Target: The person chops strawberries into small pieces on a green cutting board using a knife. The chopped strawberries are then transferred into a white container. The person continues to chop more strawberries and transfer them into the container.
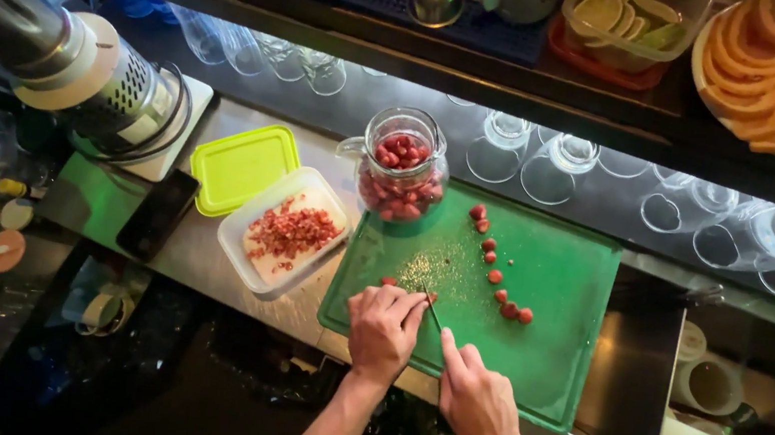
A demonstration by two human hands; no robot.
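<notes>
Head view, looking straight down on a bar counter.

Green rectangular plastic cutting board [538, 299] set flat at centre, close to the near counter edge, apparently for easy reach. Left hand [382, 328] curled, fingertips pressing down on a small red fruit piece [388, 281], evidently to steady it for the cut. Right hand [478, 402] closed round the handle of a thin dark-bladed knife [432, 309], blade angled toward 11 o'clock, tip just beside the left fingertips.

Loose row of small red berries [499, 264] strung across the board at 1 o'clock from the hands, near but clear of the blade. Clear glass jar of red berries [402, 164] standing at the board's far left corner, 12 o'clock from the left hand. Clear rectangular plastic tub of chopped red pieces [285, 230] at 10 o'clock, touching the board's left edge, probably sited to receive cut fruit; yellow-green lid [241, 167] lying beside it. Upturned clear glasses [557, 161] ranked beyond the board.
</notes>
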